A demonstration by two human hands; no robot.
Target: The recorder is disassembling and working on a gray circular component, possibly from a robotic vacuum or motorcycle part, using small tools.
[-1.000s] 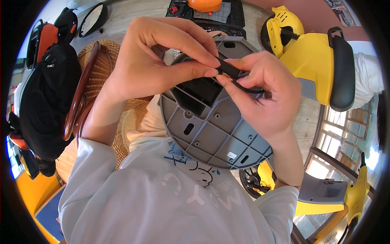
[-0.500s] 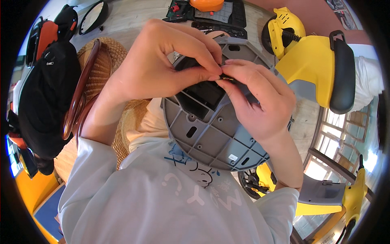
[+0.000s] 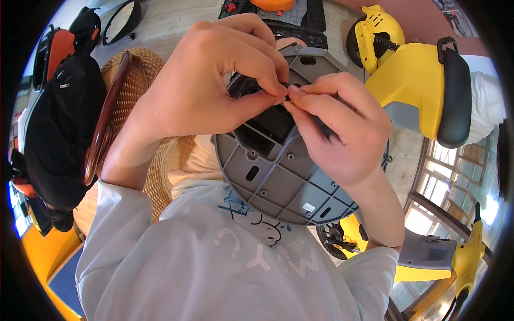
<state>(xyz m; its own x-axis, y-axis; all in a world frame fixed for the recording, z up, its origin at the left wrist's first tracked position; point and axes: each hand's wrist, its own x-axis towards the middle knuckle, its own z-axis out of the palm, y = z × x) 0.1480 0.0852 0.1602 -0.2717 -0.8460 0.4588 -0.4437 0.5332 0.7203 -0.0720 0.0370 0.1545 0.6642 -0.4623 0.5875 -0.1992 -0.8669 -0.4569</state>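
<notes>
A round grey ribbed plastic panel (image 3: 278,179) rests on my lap, its slotted underside up. A dark glossy recess or part (image 3: 267,131) shows in its upper left. Above the panel, my left hand (image 3: 206,80) is closed in a pinch of thumb and forefinger. My right hand (image 3: 345,125) pinches too, its fingertips meeting those of the left. Between them is a tiny dark piece, mostly hidden by the fingertips, whose kind I cannot make out.
A black tool case (image 3: 308,40) lies open on the floor ahead, with an orange object (image 3: 273,4) by it. Yellow scooter-like machines (image 3: 412,80) stand to the right. On the left are a wicker chair (image 3: 120,80) and a black bag or garment (image 3: 64,128).
My right fingertips have shifted slightly up and left, tight against the left ones. The dark piece, partly visible earlier, is now more covered. The panel stays nearly still.
</notes>
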